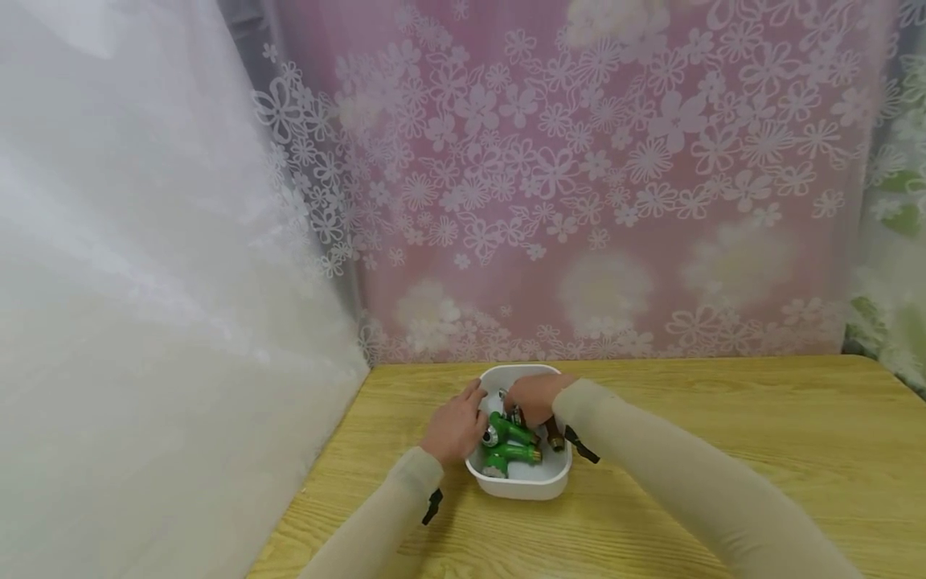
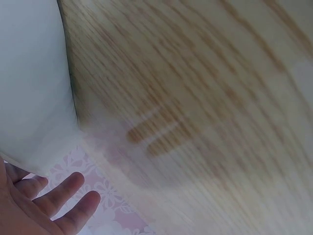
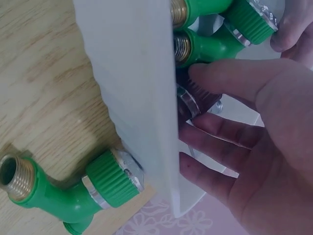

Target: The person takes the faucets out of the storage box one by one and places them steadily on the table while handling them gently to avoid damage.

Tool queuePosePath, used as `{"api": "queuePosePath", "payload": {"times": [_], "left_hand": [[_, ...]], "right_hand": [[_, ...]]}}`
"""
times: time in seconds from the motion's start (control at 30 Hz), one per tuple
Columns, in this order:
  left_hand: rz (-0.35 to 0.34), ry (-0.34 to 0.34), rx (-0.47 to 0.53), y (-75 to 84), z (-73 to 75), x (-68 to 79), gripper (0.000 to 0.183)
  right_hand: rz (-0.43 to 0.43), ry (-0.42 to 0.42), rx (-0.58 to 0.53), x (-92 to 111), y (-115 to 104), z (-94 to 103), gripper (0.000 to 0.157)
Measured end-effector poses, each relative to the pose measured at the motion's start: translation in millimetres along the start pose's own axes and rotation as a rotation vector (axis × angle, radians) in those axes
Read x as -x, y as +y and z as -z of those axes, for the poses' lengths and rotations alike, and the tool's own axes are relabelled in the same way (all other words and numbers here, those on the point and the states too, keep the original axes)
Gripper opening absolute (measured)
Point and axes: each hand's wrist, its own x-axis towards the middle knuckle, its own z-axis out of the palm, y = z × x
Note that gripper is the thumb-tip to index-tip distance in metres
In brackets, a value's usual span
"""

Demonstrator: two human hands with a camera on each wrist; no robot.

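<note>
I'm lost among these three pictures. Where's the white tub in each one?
Head: the tub sits low, just right of centre, on the table.
Left wrist: the tub fills the upper left, seen from outside.
Right wrist: the tub runs down the middle, as a pale wall.
Shared landmark: the wood-grained table.

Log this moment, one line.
left grip: at tub rim | right grip: around brown fitting | green fittings: in tub, one more outside

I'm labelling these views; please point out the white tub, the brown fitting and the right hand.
White tub (image 1: 517, 490), head view: front outer wall.
Brown fitting (image 3: 207, 101), right wrist view: ribbed collar.
Right hand (image 3: 281, 152), right wrist view: palm.
</note>
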Motion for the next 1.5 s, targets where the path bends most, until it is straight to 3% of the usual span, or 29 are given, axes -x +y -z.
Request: {"api": "queuePosePath", "payload": {"times": [0.3, 0.83, 1.13, 1.5], "left_hand": [[-0.001, -0.004, 0.029, 1.5, 0.8, 0.2, 0.044], [-0.011, 0.019, 0.024, 1.6, 0.0, 1.1, 0.044], [-0.022, 0.032, 0.003, 1.0, -3.3, 1.6, 0.043], [-0.003, 0.003, 0.006, 3.6, 3.0, 1.7, 0.043]], "right_hand": [[-0.003, 0.014, 0.039, 4, -10, 1.8, 0.034], [-0.003, 0.038, 0.030, 1, -5, -4.1, 0.019], [0.090, 0.085, 0.018, 5, 0, -3.1, 0.023], [0.221, 0.175, -0.017, 26, -2, 19.7, 0.028]]}}
